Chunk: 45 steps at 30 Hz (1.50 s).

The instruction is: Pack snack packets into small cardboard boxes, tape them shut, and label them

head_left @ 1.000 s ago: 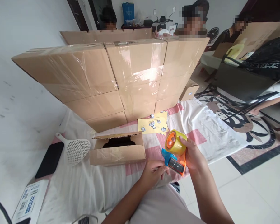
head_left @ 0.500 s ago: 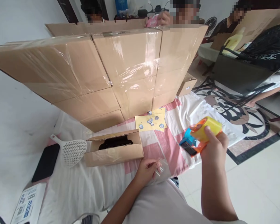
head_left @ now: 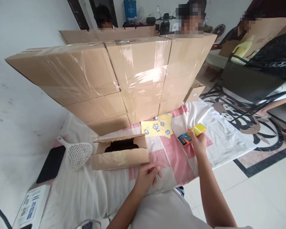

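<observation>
My right hand (head_left: 199,143) is closed around a tape dispenser, blue and orange with a yellow roll of tape (head_left: 198,128). The dispenser is low over the right side of the cloth, or lying on it; I cannot tell which. My left hand (head_left: 147,178) is at the near table edge, beside the front right corner of a small open cardboard box (head_left: 120,160). Its thumb and fingers are curled together, and anything between them is too small to see. A black object (head_left: 121,145) lies inside the box. Yellow paper (head_left: 150,128) printed with small blue-grey pictures lies between the hands, farther back.
A wall of taped cartons (head_left: 143,95) stands across the back of the cloth (head_left: 224,136). Left are a white mesh scoop (head_left: 79,154), a black tablet-like slab (head_left: 51,165) and a white printed box (head_left: 34,203). People sit beyond; a chair (head_left: 243,79) stands right.
My right hand has lowered the tape dispenser toward the cloth, away from me and to the left. Thin whitish strips at my left fingertips no longer show. A hand behind the cartons is gone.
</observation>
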Each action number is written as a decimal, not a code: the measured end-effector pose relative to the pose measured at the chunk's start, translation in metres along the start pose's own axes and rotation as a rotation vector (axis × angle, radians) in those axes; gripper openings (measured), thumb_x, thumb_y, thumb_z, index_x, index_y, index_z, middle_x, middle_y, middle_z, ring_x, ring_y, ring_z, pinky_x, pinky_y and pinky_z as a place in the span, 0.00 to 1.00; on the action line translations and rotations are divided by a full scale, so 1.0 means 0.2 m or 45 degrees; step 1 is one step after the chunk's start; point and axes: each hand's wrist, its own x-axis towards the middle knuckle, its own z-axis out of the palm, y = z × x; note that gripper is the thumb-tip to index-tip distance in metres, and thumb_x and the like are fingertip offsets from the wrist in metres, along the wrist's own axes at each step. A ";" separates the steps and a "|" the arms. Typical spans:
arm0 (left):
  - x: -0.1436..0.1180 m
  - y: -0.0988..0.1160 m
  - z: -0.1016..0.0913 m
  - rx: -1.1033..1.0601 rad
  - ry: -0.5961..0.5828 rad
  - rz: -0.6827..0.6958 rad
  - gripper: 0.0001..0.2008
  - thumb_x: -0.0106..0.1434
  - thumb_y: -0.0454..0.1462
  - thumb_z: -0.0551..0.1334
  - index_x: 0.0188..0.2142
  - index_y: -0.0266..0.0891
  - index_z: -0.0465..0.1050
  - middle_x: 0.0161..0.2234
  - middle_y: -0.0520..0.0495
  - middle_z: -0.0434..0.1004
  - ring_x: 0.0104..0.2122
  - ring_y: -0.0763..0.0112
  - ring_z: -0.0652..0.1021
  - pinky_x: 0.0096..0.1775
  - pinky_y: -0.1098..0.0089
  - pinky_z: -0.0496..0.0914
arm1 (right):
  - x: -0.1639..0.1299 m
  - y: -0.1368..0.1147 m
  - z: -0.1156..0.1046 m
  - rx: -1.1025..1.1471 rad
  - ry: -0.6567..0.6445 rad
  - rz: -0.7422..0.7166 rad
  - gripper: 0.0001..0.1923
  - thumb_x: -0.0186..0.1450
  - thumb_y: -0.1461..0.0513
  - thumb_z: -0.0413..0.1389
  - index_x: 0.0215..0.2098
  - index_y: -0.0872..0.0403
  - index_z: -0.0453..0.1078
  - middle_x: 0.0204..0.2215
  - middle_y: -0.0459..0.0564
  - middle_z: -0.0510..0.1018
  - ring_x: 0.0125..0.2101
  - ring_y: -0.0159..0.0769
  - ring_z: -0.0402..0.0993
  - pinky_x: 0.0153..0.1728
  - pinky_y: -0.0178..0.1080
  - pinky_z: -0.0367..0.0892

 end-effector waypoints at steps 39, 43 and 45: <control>-0.53 0.40 -0.65 0.800 0.838 0.257 0.14 0.64 0.48 0.66 0.43 0.43 0.82 0.31 0.49 0.85 0.18 0.76 0.72 0.24 0.73 0.71 | -0.59 -0.85 -0.12 0.295 -1.003 -1.086 0.07 0.71 0.69 0.53 0.40 0.51 0.68 0.28 0.45 0.72 0.27 0.31 0.65 0.27 0.35 0.59; -0.41 0.46 -0.62 1.361 0.982 0.868 0.12 0.66 0.42 0.66 0.48 0.44 0.80 0.47 0.45 0.84 0.46 0.61 0.82 0.49 0.62 0.74 | -0.52 -0.88 -0.11 0.231 -1.120 -1.023 0.07 0.72 0.67 0.53 0.37 0.50 0.66 0.28 0.44 0.70 0.29 0.32 0.67 0.30 0.36 0.62; -0.31 0.49 -0.57 1.638 0.902 0.984 0.20 0.68 0.43 0.64 0.58 0.43 0.74 0.58 0.42 0.77 0.59 0.55 0.76 0.60 0.56 0.66 | -0.52 -0.92 -0.09 0.207 -1.163 -1.012 0.06 0.73 0.66 0.52 0.37 0.50 0.66 0.28 0.44 0.69 0.29 0.32 0.66 0.30 0.37 0.62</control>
